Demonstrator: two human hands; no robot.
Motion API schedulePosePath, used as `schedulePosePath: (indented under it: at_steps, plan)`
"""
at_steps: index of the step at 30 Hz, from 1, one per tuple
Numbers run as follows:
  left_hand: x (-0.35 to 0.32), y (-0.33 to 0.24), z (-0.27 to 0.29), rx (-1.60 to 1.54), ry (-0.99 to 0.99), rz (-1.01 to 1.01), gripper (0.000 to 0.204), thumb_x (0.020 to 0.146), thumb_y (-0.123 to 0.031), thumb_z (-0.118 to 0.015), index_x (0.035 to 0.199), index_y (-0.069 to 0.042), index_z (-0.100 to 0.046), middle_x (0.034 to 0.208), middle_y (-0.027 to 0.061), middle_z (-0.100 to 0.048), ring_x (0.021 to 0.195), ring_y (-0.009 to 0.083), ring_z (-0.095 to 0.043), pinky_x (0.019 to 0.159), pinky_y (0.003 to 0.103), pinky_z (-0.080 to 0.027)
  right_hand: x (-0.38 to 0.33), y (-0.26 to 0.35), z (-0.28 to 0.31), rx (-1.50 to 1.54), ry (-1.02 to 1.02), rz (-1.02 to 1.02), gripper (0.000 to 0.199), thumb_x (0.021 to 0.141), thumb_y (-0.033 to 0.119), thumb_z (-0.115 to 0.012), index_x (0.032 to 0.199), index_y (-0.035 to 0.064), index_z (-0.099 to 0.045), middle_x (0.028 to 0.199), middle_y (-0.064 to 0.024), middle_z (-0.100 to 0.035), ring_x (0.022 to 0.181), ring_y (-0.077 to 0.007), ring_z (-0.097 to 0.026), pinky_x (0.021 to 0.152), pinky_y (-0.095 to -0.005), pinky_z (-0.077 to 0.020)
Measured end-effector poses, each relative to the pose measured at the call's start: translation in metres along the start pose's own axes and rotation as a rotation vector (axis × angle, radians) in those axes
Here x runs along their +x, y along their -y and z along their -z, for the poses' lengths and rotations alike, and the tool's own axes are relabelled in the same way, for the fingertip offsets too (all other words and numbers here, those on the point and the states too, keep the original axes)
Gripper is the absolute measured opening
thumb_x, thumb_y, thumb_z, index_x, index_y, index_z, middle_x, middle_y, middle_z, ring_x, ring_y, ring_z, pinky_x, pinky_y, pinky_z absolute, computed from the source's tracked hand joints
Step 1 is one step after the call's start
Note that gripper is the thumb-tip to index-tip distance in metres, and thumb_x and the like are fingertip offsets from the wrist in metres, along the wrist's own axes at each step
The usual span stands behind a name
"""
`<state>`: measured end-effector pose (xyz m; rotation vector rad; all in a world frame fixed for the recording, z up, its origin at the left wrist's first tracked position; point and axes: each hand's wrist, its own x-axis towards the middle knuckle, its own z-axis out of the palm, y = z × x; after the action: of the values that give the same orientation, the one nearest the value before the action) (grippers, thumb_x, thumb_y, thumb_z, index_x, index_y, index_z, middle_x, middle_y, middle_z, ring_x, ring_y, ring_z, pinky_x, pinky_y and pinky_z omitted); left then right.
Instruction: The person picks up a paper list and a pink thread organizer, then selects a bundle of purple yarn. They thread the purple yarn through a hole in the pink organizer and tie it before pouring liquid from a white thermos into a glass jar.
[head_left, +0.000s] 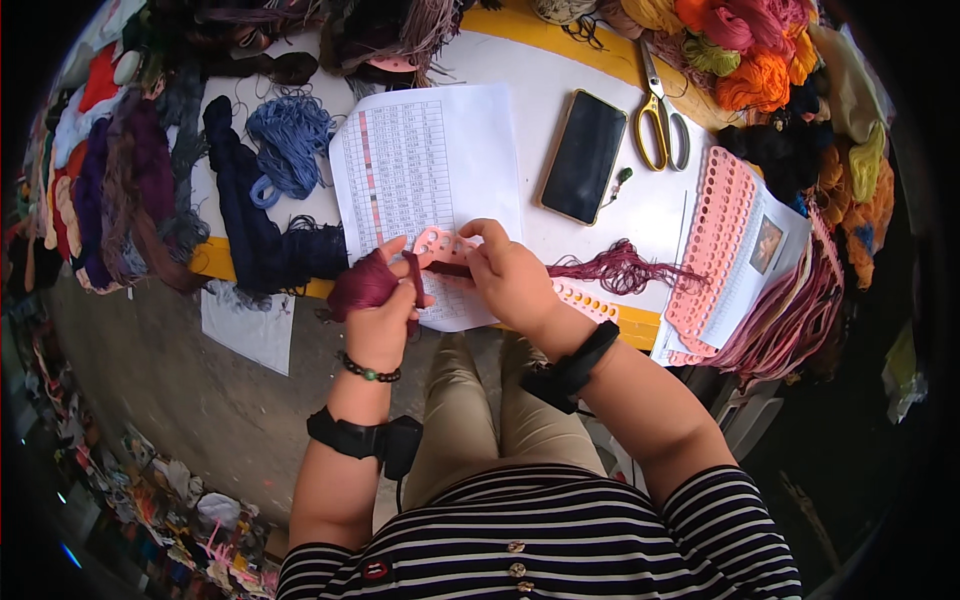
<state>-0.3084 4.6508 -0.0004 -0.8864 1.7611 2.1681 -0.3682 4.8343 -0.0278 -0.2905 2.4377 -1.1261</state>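
My left hand [378,318] is closed around a bundled skein of maroon thread [362,287], with a loop of it over the fingers. Between my hands lies a pale pink strip with round holes [432,243], maroon strands running along it. My right hand [512,285] pinches these strands at the strip's right end; its fingertips partly cover the spot. From there a loose maroon tail [630,270] trails right over the white table. Beneath both hands is a printed paper sheet [480,130] with a table and colour patches.
Blue [290,145] and navy skeins [238,200] lie left of the sheet. A dark-screened phone [583,155] and yellow-handled scissors [655,125] lie to the right. Farther right are a large pink holed card [715,240] and mixed pink threads [785,320]. Bright yarn piles [750,50] stand at the back right.
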Motion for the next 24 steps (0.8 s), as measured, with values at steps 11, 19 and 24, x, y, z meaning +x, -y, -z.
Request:
schedulePosePath:
  at_steps: [11, 19, 24]
  plan:
    - [-0.010, 0.011, 0.003, 0.200, 0.235, -0.180, 0.064, 0.085, 0.003, -0.072, 0.144, 0.003, -0.046, 0.100, 0.0026, -0.067, 0.091, 0.0099, -0.064, 0.082, 0.027, -0.052, -0.019, 0.018, 0.046, -0.141, -0.116, 0.090, 0.031, 0.097, 0.025, -0.069, 0.121, 0.0046, -0.067, 0.094, -0.0139, -0.073, 0.082, -0.0264, -0.071, 0.074, -0.0363, -0.0561]
    - [-0.033, -0.002, 0.013, 0.154, 0.191, -0.320, 0.056, 0.080, -0.001, -0.076, 0.132, 0.005, -0.056, 0.093, 0.0025, -0.067, 0.083, 0.0102, -0.062, 0.081, 0.031, -0.051, -0.006, 0.033, 0.068, 0.002, 0.377, -0.115, 0.029, 0.093, 0.033, -0.067, 0.106, 0.0089, -0.076, 0.091, -0.0148, -0.075, 0.086, -0.0337, -0.071, 0.077, -0.0430, -0.0550]
    - [-0.039, 0.009, 0.028, 0.468, -0.223, -0.525, 0.035, 0.082, 0.002, -0.072, 0.116, 0.002, -0.065, 0.084, 0.0021, -0.062, 0.073, 0.0109, -0.059, 0.071, 0.028, -0.049, -0.011, 0.039, 0.083, -0.043, 0.270, -0.016, 0.022, 0.093, 0.026, -0.066, 0.098, 0.0083, -0.077, 0.084, -0.0151, -0.073, 0.083, -0.0355, -0.069, 0.076, -0.0441, -0.0539]
